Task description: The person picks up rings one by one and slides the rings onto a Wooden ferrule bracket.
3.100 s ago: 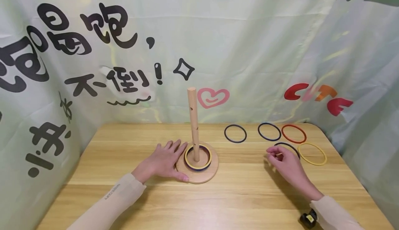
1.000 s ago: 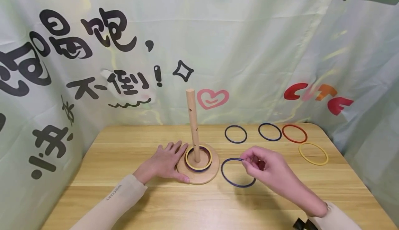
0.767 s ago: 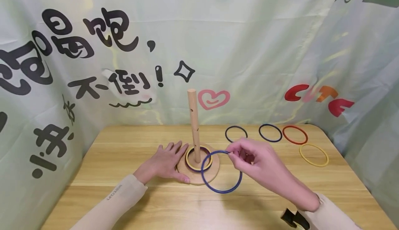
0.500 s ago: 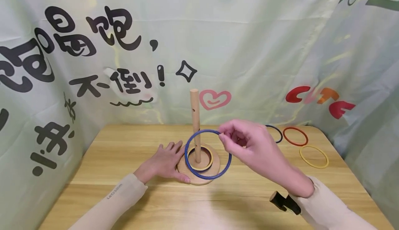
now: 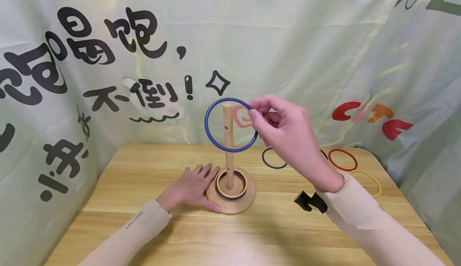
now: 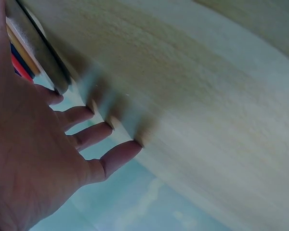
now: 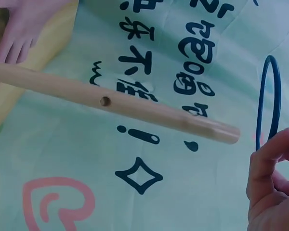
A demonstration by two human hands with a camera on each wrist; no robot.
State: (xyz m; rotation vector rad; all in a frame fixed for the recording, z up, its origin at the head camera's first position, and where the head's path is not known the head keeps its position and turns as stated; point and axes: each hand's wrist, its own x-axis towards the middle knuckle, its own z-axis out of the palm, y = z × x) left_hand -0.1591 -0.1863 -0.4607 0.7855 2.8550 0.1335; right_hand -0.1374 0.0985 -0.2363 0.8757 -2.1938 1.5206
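Gap between ring and peg

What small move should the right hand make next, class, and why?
Probably lower the blue ring over the wooden post. The right hand pinches the ring; the head view shows the post's top inside its outline, but the right wrist view shows the ring beyond that top, not yet around it. The left hand touches the base.
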